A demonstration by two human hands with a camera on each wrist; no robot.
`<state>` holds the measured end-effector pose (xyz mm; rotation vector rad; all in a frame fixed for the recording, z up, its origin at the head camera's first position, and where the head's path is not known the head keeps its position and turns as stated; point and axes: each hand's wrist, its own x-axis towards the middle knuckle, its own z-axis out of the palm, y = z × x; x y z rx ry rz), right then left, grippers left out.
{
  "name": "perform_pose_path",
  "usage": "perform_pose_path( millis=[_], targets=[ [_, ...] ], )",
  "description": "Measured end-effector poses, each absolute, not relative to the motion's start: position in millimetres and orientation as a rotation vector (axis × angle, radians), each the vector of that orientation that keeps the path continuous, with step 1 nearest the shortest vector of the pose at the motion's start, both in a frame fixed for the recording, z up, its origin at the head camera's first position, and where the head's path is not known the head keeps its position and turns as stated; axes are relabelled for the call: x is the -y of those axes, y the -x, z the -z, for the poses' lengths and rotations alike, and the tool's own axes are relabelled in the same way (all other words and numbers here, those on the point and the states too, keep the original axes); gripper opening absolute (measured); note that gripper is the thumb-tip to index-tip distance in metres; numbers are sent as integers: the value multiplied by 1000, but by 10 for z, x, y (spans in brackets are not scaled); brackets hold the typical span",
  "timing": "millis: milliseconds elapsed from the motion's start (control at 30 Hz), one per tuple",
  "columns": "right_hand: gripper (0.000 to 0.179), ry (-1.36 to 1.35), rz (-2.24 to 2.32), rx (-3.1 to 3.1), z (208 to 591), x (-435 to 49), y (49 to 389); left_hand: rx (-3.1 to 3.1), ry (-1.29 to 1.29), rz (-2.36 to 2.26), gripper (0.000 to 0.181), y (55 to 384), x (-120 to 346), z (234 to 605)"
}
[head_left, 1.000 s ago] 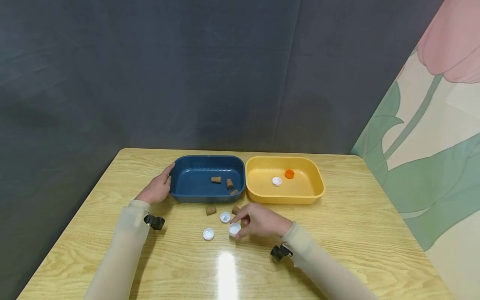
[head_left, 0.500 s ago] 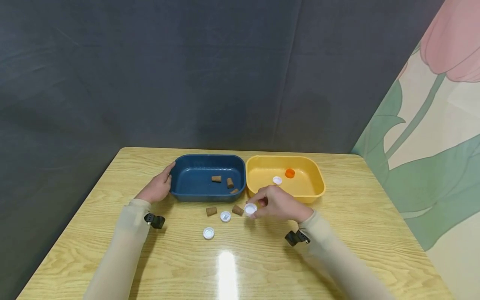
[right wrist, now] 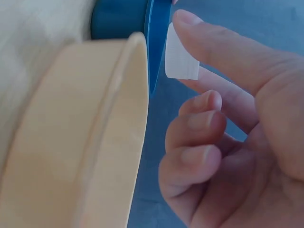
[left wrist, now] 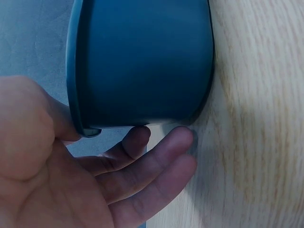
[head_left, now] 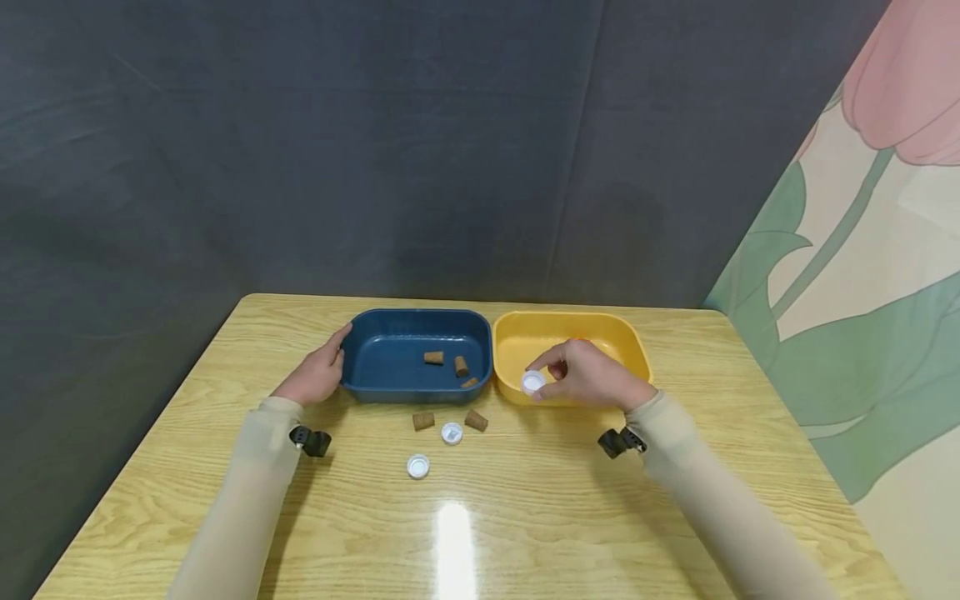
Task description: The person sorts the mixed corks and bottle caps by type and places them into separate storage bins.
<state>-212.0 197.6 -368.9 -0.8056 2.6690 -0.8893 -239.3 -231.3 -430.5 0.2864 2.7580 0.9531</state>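
Observation:
Between the thumb and index finger of my right hand (head_left: pixel 597 372) is a white bottle cap (head_left: pixel 533 382), held over the near side of the yellow bin (head_left: pixel 517 335). The right wrist view shows the ribbed side of the cap (right wrist: pixel 181 57), just above the rim, with the other fingers curled loosely below. My left hand (head_left: pixel 313 377) grips the left end of the blue bin (head_left: pixel 416 395), thumb over the rim and fingers against the outer wall (left wrist: pixel 147 61). Inside the blue bin lie several pieces of cork (head_left: pixel 433 357). My right hand covers most of the yellow bin's contents; a sliver of orange (head_left: pixel 579 339) shows.
On the wooden table in front of the bins lie two corks, a left one (head_left: pixel 423 421) and a right one (head_left: pixel 476 420). Near them are two white caps, one between the corks (head_left: pixel 452 433) and one closer (head_left: pixel 418 467). A dark curtain (head_left: pixel 480 150) hangs behind.
My right hand has lifted the white cap from the table and carried it right and away from me, over the yellow bin. The left hand has stayed on the blue bin.

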Motion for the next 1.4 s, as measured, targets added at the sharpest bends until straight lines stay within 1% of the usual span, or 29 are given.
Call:
perform_pose_path(
  millis=[267,467,700,900,1100,1400],
  targets=[
    [30,756,850,-2664,3628,-2130,2407,-2757,-280,-947,54,2372,2297,4266],
    [31,660,837,-2650,3620,-2204,2642,-2754,-280,-946,54,2367,2289,4262],
    [41,533,763,-2645,3639,-2261,2890,-2751,-274,-946,54,2369,2304,4274],
    [38,447,691,-2670,3713,-2292,3074,-2753,-279,-954,54,2381,2307,4275],
    [40,365,649,-2660,3795,-2335,3197,-2756,-272,-950,54,2399,2319,4289],
    [40,287,672,-2592,3903,-2412,3274,-2749,-258,-949,54,2394,2304,4275]
  ],
)
